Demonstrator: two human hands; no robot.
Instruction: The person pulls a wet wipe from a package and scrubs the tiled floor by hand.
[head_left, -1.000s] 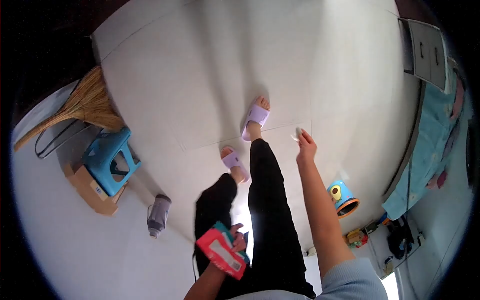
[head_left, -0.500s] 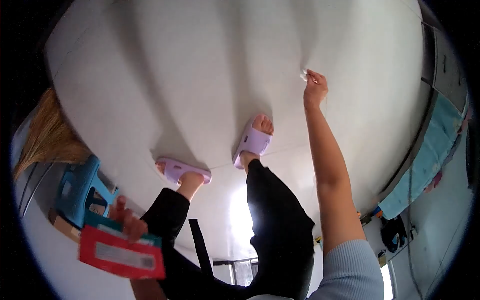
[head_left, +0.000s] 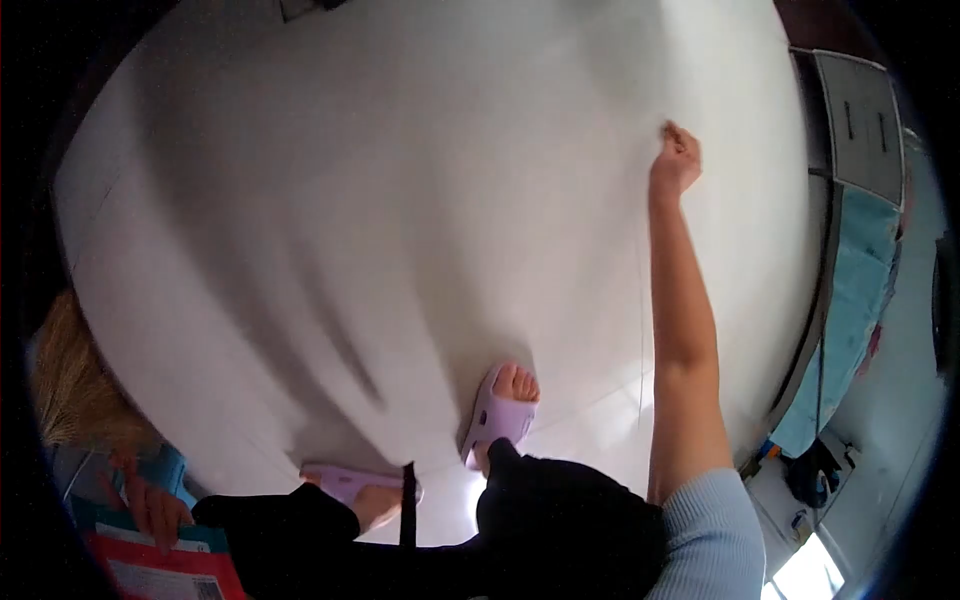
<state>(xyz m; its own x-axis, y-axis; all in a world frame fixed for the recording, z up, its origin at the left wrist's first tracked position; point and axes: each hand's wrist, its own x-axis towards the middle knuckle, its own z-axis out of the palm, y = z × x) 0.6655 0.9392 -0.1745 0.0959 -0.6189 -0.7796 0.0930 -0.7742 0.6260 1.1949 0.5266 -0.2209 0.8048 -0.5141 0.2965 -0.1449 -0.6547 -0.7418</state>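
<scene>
At the lower left, my left hand (head_left: 155, 510) is closed on the upper edge of a flat red and teal packet (head_left: 165, 575) with a pale label and a square printed code. The packet's lower part runs out of view. My right arm reaches far forward, and my right hand (head_left: 680, 155) is over the pale floor (head_left: 480, 200) with its fingers pinched together. What sits in that pinch, if anything, is too small and blurred to name.
My feet in lilac slippers (head_left: 505, 412) stand on the floor. A straw broom (head_left: 75, 385) and a blue plastic stool (head_left: 165, 470) are at the left edge. Along the right stand a grey cabinet (head_left: 860, 125) and a light blue cloth (head_left: 850, 290).
My right hand has moved slightly right and forward; the white scrap in its fingers no longer shows. My left hand and the packet have dropped lower and left. The view has tilted further forward.
</scene>
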